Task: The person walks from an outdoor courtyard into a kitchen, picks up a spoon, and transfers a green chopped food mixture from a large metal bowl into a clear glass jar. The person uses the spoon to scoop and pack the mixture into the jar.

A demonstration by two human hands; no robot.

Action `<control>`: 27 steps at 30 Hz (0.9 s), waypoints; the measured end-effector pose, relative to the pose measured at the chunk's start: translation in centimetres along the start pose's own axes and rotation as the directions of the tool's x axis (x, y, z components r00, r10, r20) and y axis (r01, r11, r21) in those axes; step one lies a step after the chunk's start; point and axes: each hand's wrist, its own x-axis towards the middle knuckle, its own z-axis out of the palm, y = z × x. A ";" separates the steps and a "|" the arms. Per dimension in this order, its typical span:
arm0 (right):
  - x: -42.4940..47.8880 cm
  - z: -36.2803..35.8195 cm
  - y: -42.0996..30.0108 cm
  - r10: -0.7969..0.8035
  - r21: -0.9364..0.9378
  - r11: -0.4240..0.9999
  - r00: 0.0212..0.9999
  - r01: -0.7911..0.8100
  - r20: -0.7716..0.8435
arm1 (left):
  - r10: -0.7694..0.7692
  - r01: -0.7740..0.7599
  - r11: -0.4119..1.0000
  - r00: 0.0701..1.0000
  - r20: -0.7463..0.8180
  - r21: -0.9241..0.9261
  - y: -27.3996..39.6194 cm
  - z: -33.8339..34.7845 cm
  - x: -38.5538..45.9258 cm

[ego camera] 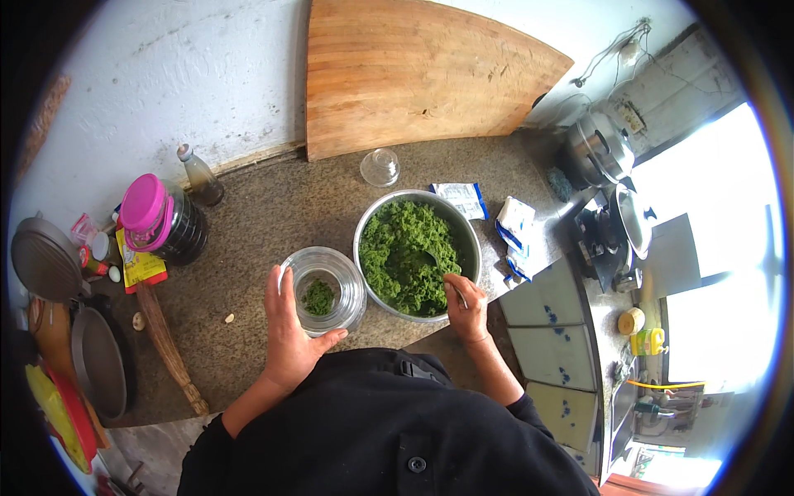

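My left hand (289, 347) grips a clear glass jar (355, 273) at its near left side, thumb at the front and fingers along the wall. A small heap of chopped greens (319, 297) lies at the jar's bottom. To its right stands a wide steel bowl (477, 248), filled with a mass of finely chopped greens (403, 232). At the bowl's near right rim, my right hand (466, 308) holds a metal spoon (461, 299); the spoon's head rests among the greens. A glass lid (380, 167) sits on the stone-patterned counter (260, 204) beyond the bowl.
White-and-blue packets (462, 199) lie right of the bowl. A large wooden board (422, 80) leans on the wall. Leftward stand a pink-lidded jar (164, 223), a bottle (201, 177), a whisk broom (170, 347) and a double pan (99, 359). A steel pot (598, 149) stands far right.
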 end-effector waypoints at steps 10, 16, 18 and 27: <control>-1.4 3.2 3.2 0.662 0.704 0.410 0.720 -0.580 0.207 | -0.002 0.002 1.000 1.000 -0.002 0.012 0.2 0.0 0.1; -1.4 2.4 4.2 0.748 0.784 0.078 0.556 -0.616 0.362 | 0.010 -0.010 1.000 1.000 -0.005 0.021 0.1 0.0 0.1; -1.4 2.5 4.2 0.748 0.778 0.070 0.548 -0.624 0.373 | 0.005 -0.005 1.000 1.000 -0.001 0.023 0.1 -0.1 0.0; -1.7 3.6 3.7 0.716 0.778 0.145 0.607 -0.611 0.344 | 0.013 -0.013 1.000 1.000 0.010 0.007 -0.4 -0.1 -0.2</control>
